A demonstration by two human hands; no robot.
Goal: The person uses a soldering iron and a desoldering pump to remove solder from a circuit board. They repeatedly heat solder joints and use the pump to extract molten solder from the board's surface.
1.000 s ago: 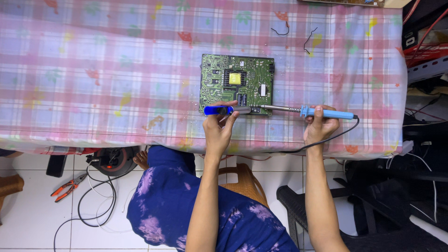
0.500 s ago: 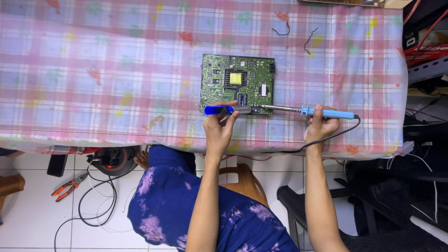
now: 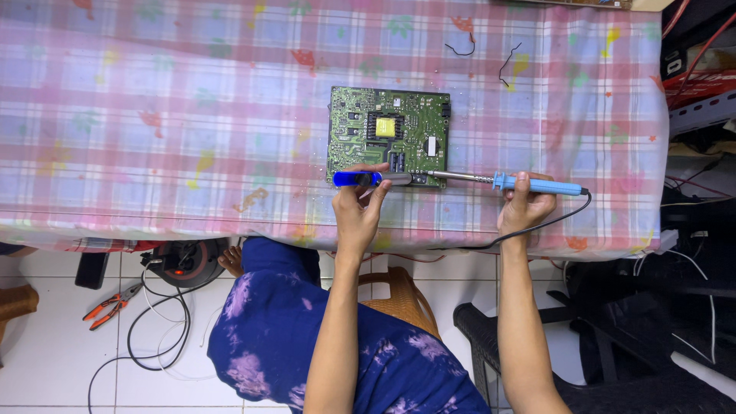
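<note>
- A green circuit board [image 3: 389, 136] lies flat on a counter [image 3: 153, 115] draped in a pink plaid cloth, near the edge closest to the seated person.
- The left hand [image 3: 359, 208] has its grip clamped on a blue-handled desoldering pump [image 3: 366, 179], held level along the board's near edge, with the thumb on top of the handle.
- The right hand [image 3: 524, 205] has its grip wrapped around the light blue handle of a soldering iron [image 3: 506, 182], whose metal shaft points left toward the board's near edge.
- The iron's tip and the pump's nozzle meet at the board's near edge, just below a row of dark components; whether they touch cannot be told.
- A black cord [image 3: 537, 228] runs from the iron's handle end and over the counter's edge.
- Two short black wire scraps [image 3: 506, 63] lie on the cloth beyond the board's far right corner.
- On the white tiled floor, red-handled pliers [image 3: 112, 303] lie left of the person's lap, beside looping black cable [image 3: 153, 330].
- The person wears blue tie-dyed clothing and sits on a brown woven stool [image 3: 399, 300].
</note>
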